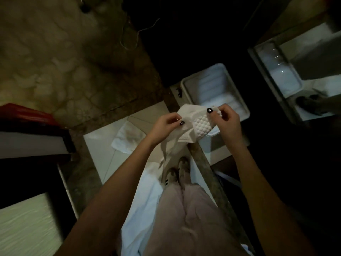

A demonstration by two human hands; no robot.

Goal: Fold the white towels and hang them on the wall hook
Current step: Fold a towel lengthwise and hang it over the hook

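A small white waffle-textured towel (195, 124) hangs in the air in front of me, held by both hands. My left hand (166, 126) pinches its left edge between thumb and fingers. My right hand (226, 119) pinches the upper right corner. A strip of the towel dangles down towards my shoes. A second white towel (127, 139) lies crumpled on the pale floor tiles to the left. No wall hook is visible in this dim view.
A white plastic tray (186, 85) with folded white cloths sits just beyond my hands. A mirror (304, 71) at the right reflects it. A red object (27, 113) and a dark cabinet are at the left. My legs and shoes (177, 172) are below.
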